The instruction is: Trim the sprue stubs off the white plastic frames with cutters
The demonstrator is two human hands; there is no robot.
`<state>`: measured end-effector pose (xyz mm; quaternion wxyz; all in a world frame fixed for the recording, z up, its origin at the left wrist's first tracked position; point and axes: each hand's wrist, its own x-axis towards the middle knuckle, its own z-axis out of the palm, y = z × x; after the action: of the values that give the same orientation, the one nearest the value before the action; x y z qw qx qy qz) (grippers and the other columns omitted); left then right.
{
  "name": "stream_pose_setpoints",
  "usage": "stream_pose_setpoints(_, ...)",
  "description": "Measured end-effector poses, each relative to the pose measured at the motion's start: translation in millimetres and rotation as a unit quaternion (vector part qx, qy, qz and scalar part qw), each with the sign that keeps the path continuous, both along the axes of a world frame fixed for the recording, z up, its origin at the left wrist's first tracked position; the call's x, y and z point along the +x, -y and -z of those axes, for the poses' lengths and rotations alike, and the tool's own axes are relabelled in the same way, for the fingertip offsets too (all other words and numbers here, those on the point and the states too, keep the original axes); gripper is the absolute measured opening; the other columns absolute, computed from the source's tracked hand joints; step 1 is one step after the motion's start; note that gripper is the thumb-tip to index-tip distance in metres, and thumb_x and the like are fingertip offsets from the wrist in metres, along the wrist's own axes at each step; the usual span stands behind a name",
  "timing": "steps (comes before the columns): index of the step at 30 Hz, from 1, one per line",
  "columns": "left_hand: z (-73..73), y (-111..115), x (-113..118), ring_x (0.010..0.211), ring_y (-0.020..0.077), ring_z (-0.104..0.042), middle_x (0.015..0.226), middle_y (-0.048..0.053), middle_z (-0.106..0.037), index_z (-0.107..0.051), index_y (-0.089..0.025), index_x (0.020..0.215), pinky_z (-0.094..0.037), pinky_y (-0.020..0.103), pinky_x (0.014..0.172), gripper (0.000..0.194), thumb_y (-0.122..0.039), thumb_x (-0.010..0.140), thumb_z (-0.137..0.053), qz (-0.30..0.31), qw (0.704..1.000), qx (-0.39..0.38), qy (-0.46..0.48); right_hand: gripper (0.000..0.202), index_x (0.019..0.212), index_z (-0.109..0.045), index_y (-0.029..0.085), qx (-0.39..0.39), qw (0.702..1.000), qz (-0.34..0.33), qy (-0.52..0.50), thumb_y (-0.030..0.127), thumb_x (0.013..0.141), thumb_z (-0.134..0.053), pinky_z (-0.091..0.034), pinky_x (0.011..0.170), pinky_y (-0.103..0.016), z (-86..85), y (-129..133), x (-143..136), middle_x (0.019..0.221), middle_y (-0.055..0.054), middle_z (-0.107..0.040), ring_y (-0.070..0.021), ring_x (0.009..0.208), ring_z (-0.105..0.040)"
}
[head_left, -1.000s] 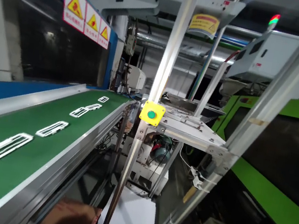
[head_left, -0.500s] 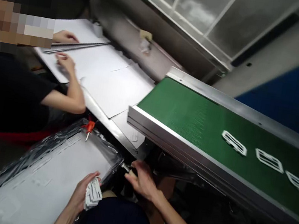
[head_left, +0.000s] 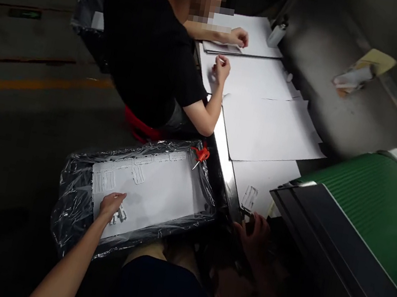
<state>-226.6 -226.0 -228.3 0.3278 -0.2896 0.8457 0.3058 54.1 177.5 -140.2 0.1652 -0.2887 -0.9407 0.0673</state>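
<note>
My left hand [head_left: 109, 206] is over a plastic-lined bin [head_left: 84, 162], fingers closed around a small bunch of white plastic frames [head_left: 119, 215] whose ends show beside the palm. Several similar flat white frames [head_left: 104, 181] lie along the far left of the white sheet [head_left: 161, 188] inside the bin. At the table edge my right hand [head_left: 255, 234] is curled, with a small pale thing at its fingertips, too dark to name. Just beyond it, one white frame [head_left: 250, 197] rests on paper. An orange-handled tool [head_left: 202, 154] sits at the bin's far right corner.
A co-worker in a black shirt [head_left: 151, 44] sits ahead, both hands over white sheets [head_left: 271, 125] on the table. A green conveyor belt [head_left: 374, 208] with a metal side rail [head_left: 339, 238] stands at right. A grey bottle [head_left: 277, 34] stands at the back.
My view has swung left, away from the frames on the belt. My left hand has carried the white frames from near my lap to over the bin. My right hand remains near the table edge.
</note>
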Motion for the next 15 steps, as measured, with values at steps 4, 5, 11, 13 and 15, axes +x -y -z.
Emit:
stream_pose_setpoints(4,11.1,2.6,-33.6,0.104,0.0261,-0.053,0.115,0.010,-0.056,-0.054,-0.015,0.114,-0.044,0.047,0.088,0.040,-0.041,0.083,-0.058,0.011,0.994,-0.105,-0.015,0.040,0.108,-0.055,0.014,-0.081,0.995,-0.002,-0.058,0.046,0.084,-0.055,-0.041,0.091,-0.047,-5.6,35.7,-25.5,0.105,-0.015,-0.056,-0.0285,0.104,-0.051)
stream_pose_setpoints(5,12.9,4.1,-40.1,0.108,0.0275,-0.051,0.120,0.011,-0.053,-0.052,-0.016,0.118,-0.042,0.049,0.090,0.043,-0.042,0.084,-0.057,0.012,0.992,-0.127,-0.014,0.033,0.105,-0.055,0.014,-0.134,0.990,-0.010,-0.052,0.041,0.087,-0.052,-0.042,0.090,-0.045,-5.7,50.7,-36.7,0.102,-0.014,-0.058,-0.0267,0.100,-0.053)
stream_pose_setpoints(11,26.9,6.0,-37.8,0.108,0.0275,-0.051,0.120,0.012,-0.053,-0.057,-0.014,0.108,-0.041,0.049,0.090,0.041,-0.045,0.082,-0.057,0.055,0.984,-0.168,0.004,0.025,0.093,-0.060,0.018,-0.355,0.915,-0.168,0.094,0.033,0.093,-0.041,-0.047,0.079,-0.028,36.9,150.0,-134.3,0.091,-0.007,-0.062,-0.0172,0.086,-0.059)
stream_pose_setpoints(13,32.2,2.6,-27.7,0.106,0.0265,-0.052,0.118,0.011,-0.055,-0.059,-0.014,0.105,-0.042,0.048,0.089,0.037,-0.044,0.083,-0.056,0.069,0.983,-0.170,-0.002,0.024,0.096,-0.061,0.018,-0.376,0.893,-0.200,0.142,0.034,0.091,-0.045,-0.047,0.078,-0.029,64.1,175.5,-177.7,0.094,-0.007,-0.062,-0.0178,0.086,-0.060)
stream_pose_setpoints(15,35.5,-1.5,-18.8,0.103,0.0271,-0.054,0.114,0.011,-0.057,-0.060,-0.015,0.102,-0.043,0.047,0.087,0.035,-0.043,0.082,-0.056,0.082,0.982,-0.171,-0.008,0.030,0.105,-0.058,0.015,-0.384,0.881,-0.205,0.184,0.037,0.091,-0.045,-0.048,0.078,-0.033,88.6,198.6,-222.3,0.100,-0.011,-0.061,-0.0216,0.089,-0.060)
